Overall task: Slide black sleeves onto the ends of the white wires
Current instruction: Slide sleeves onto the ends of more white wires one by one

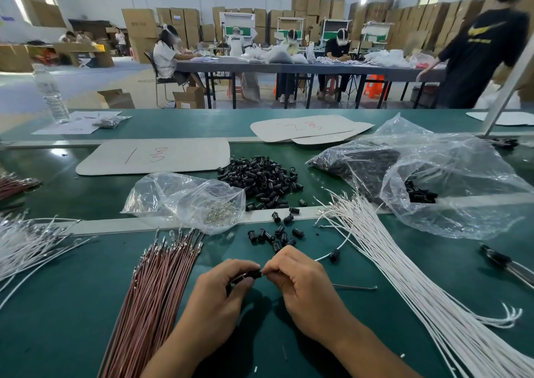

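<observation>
My left hand (222, 285) pinches a black sleeve (254, 274) between thumb and fingers at the table's near middle. My right hand (300, 279) meets it from the right, fingertips closed on something small at the sleeve's mouth; what it holds is hidden. A big bundle of white wires (404, 267) fans out on the right. One white wire (342, 243) with a black sleeve (334, 254) on its end curls just beyond my right hand. Loose black sleeves (274, 237) lie scattered ahead, with a large pile (260, 179) behind them.
A bundle of brown-red wires (156, 291) lies left of my hands. More white wires (26, 244) are at far left. Clear plastic bags (190, 198) (450, 181) sit behind, cardboard sheets (153, 156) further back. Pliers (502, 262) rest at right. Other people work at a far table.
</observation>
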A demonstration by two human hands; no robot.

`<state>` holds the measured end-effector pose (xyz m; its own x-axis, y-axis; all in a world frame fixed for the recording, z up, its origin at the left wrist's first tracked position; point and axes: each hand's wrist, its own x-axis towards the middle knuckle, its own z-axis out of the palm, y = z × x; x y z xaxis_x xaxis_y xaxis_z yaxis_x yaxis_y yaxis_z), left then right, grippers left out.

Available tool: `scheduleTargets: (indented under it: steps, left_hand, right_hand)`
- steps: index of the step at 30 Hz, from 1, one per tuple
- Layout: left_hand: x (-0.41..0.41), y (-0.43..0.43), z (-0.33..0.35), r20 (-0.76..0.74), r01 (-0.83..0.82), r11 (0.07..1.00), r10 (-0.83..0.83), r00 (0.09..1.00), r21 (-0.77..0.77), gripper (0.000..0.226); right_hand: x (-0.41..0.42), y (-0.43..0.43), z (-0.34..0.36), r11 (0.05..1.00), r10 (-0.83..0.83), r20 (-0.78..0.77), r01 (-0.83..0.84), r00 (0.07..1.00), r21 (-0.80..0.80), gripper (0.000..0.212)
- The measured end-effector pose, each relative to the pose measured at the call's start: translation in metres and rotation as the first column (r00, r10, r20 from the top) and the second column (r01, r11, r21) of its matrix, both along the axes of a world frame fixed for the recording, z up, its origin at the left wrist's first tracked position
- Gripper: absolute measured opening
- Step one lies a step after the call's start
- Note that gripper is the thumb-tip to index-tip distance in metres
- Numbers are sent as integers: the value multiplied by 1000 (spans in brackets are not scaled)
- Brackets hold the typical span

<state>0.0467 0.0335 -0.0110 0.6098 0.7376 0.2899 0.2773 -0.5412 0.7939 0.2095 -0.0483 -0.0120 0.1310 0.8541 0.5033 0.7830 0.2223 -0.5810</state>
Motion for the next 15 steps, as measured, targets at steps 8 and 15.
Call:
scheduleTargets:
  steps: [8,15]
  left_hand:
    - [-1,3,-7,9,4,998,-4,1000,-55,27]
    - [-1,5,-9,33,0,998,2,999,-66,25]
  right_hand:
    - [5,-1,1,996,-75,-240,62,968,-59,22]
    - [0,1,-1,998,-59,-200,53,978,-35,18]
